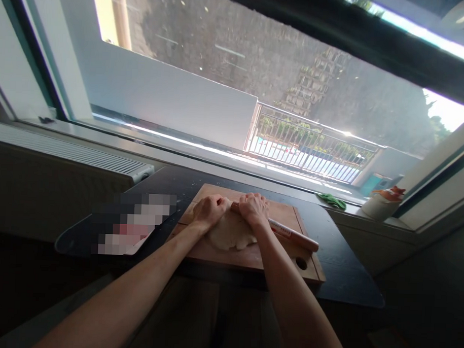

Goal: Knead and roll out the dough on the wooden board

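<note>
Dough [230, 236]: lying on the wooden board [286, 212], probably handling soft and stretchy; broad palms are likely suiting it better than pinching fingertips.
Left hand [211, 210]: curling at the dough's edge; grip unclear.
Right hand [253, 208]: bending over the rolling pin [296, 238]; closure unclear.

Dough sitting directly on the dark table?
No, the dough lies on a wooden board, which rests on the dark table.
</note>
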